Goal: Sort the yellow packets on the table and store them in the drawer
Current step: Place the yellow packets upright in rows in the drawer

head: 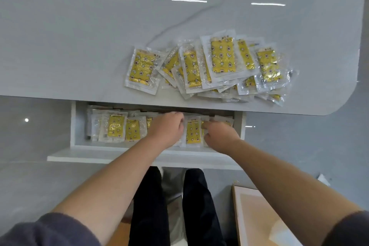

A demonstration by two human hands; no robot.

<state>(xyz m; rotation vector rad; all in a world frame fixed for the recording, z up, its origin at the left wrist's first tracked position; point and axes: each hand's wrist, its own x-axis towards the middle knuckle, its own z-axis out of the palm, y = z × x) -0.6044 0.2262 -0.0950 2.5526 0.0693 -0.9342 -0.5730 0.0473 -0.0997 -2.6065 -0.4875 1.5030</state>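
Note:
A loose heap of yellow packets (pixel 221 66) in clear wrappers lies on the grey table (pixel 79 46), near its front right edge. Below the edge a white drawer (pixel 73 126) stands pulled out, with several more yellow packets (pixel 114 128) in a row inside. Both my hands are down in the drawer. My left hand (pixel 166 129) lies over the packets in the middle, fingers curled, and what it holds is hidden. My right hand (pixel 218 136) pinches the edge of a packet (pixel 193 131) standing at the right of the row.
The table has a rounded front right corner (pixel 339 106). A light wooden box or board (pixel 257 215) stands on the floor at the lower right. My dark-trousered legs (pixel 173 205) are under the drawer front (pixel 89 156).

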